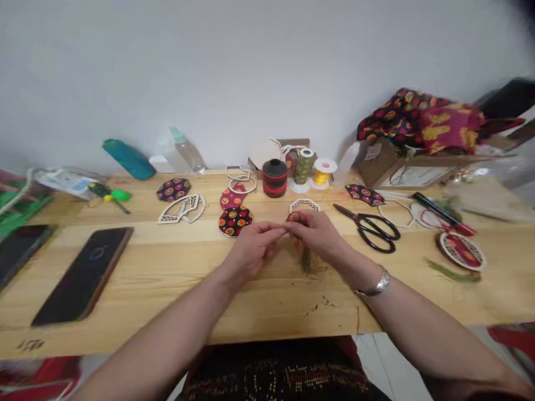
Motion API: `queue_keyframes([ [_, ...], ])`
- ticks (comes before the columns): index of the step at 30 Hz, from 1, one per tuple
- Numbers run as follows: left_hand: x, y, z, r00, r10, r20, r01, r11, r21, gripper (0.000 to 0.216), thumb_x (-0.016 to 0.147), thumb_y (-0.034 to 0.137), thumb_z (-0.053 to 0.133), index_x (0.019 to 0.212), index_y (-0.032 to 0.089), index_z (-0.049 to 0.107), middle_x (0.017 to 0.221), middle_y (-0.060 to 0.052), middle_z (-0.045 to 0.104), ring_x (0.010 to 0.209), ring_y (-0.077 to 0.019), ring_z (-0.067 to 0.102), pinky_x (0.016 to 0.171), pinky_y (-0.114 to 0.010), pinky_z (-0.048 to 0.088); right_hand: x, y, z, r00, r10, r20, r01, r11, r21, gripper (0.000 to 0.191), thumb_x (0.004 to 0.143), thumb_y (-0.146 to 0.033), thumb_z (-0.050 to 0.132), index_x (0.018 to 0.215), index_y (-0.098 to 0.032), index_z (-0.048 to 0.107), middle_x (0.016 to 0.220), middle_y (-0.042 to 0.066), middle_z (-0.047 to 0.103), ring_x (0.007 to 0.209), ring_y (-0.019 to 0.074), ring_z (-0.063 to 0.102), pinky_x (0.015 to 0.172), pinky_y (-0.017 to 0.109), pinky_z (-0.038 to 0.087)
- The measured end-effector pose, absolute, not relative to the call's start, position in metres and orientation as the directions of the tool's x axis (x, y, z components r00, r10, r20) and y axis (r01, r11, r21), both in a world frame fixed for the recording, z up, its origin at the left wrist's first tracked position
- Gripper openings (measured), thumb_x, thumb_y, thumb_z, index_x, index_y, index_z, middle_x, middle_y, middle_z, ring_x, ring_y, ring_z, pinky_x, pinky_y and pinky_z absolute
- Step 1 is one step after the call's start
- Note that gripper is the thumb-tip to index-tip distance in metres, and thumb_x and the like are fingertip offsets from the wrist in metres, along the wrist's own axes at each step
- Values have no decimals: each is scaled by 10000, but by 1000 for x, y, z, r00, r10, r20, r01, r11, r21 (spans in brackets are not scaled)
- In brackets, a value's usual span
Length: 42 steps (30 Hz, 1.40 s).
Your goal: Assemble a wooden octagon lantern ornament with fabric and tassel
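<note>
My left hand [256,246] and my right hand [320,236] meet over the middle of the table, thumbs and fingertips pinched together. A loop of red cord [296,216] shows at the fingers of my right hand, which are closed on it. What the left fingertips pinch is too small to make out. Below my right hand hangs or lies a dark green tassel [306,260], partly hidden. Just beyond the hands lies a white lattice frame [305,205]. Black-handled scissors [368,225] lie to the right, and a round patterned fabric piece [235,221] to the left.
Behind the hands stand a red-and-black thread spool [275,178], a green thread cone [303,167] and a yellow spool [321,174]. A cardboard box [384,164] with fabric is at right, near an ornament [463,250]. A phone [86,273] lies at left.
</note>
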<state>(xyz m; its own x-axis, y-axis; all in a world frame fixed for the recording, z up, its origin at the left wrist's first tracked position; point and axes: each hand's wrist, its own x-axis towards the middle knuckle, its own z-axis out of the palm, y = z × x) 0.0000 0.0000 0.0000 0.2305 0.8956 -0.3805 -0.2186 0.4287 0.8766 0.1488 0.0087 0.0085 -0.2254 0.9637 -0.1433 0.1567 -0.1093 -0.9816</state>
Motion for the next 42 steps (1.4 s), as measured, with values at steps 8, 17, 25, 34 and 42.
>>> queue_keyframes([
  [8,1,1,0,124,918,-376,-242,396,886,239,574,297,785,700,116,693,404,83,401,366,-23,269,369,-192,148,157,8,9,-252,966,56,545,189,-816,199,862,-255,479,734,-172,606,676,7,591,659,131,498,631,264,360],
  [17,2,3,-1,34,940,-338,-273,334,902,181,568,251,778,672,122,703,409,72,461,372,-19,272,391,-219,167,150,-11,14,-231,951,207,783,308,-540,240,886,-298,508,688,-174,559,616,8,598,542,114,471,539,245,289],
  [25,0,3,-1,161,888,-431,-410,457,789,174,575,206,764,683,96,683,552,4,612,347,1,311,354,-180,139,141,-27,-3,-475,795,376,802,567,-186,237,913,-212,426,793,-143,617,696,62,665,581,148,560,532,273,286],
  [34,-3,4,-1,211,868,-450,-438,495,750,160,605,200,759,609,97,637,512,35,547,338,15,308,338,-147,148,142,-26,7,-531,766,361,738,628,-247,218,833,-205,467,666,-165,603,633,43,598,564,139,507,535,281,316],
  [42,0,3,1,176,883,-436,-419,468,778,198,562,228,784,696,114,693,464,53,492,341,-11,334,331,-155,155,146,2,5,-126,990,-70,104,-57,-993,198,746,-326,634,863,-168,614,833,45,648,727,148,606,672,303,474],
])
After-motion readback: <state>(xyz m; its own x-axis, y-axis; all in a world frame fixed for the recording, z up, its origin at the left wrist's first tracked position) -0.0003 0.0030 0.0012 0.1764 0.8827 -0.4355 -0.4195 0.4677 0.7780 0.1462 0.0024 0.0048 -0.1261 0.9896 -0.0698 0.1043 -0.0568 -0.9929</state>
